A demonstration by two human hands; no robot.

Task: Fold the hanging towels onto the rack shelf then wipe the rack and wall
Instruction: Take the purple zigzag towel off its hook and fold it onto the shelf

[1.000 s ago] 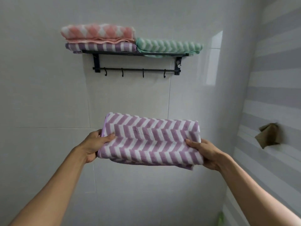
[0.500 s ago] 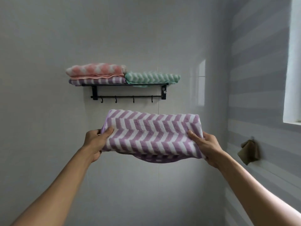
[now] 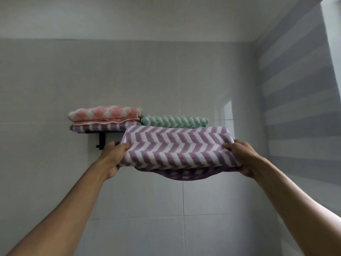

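A folded purple-and-white chevron towel (image 3: 177, 147) is held flat between my two hands, in front of the black wall rack (image 3: 101, 138) and hiding most of it. My left hand (image 3: 114, 156) grips its left end and my right hand (image 3: 241, 157) grips its right end. On the rack shelf lie a pink towel (image 3: 105, 114) stacked on another purple striped towel (image 3: 99, 127), and to their right a green towel (image 3: 174, 121). The held towel's top edge reaches just below the green towel. Its underside sags in the middle.
The rack hangs on a pale grey tiled wall (image 3: 55, 80). A striped grey side wall (image 3: 299, 89) meets it in a corner on the right. A bright window edge (image 3: 332, 43) shows at the upper right.
Both hands have lifted the purple towel up and to the right, toward the shelf. It now covers the rack's hook bar and right bracket. The view has tilted upward.
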